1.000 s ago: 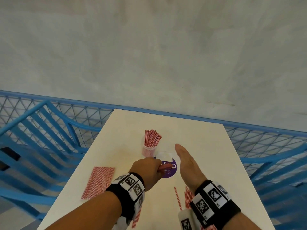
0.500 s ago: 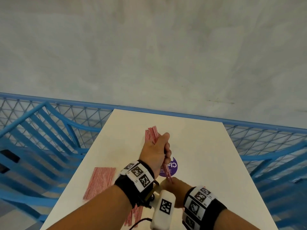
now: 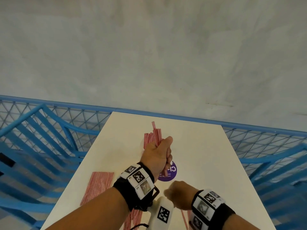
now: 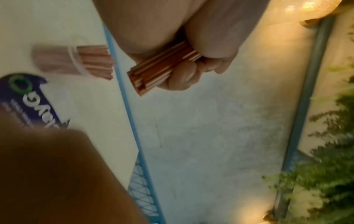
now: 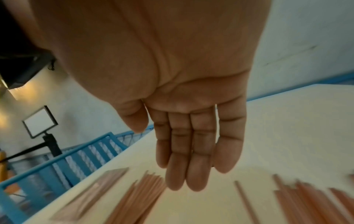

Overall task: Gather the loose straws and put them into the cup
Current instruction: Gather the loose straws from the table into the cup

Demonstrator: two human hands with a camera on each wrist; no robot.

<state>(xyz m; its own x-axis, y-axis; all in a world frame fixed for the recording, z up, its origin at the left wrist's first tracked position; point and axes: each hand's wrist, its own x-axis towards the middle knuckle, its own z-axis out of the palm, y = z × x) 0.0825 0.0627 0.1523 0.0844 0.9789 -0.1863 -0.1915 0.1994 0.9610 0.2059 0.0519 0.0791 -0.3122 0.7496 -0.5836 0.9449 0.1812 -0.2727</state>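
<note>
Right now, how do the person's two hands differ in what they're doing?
The left hand is curled round a bunch of straws, raised near the cup; the right hand holds nothing, fingers straight. The left is farther up the table; the right hangs low over loose straws. Both wear marker-tagged wristbands.

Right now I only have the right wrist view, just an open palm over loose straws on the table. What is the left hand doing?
Observer: The left hand grips a bundle of straws, raised above the table.
Operator: Where is the cup?
Observer: The cup stands beyond the purple sticker with straws in it; in the head view the left hand hides most of it.
Operator: Is the bundle in it?
Observer: No. The left wrist view shows the bundle apart from the cup.
</note>
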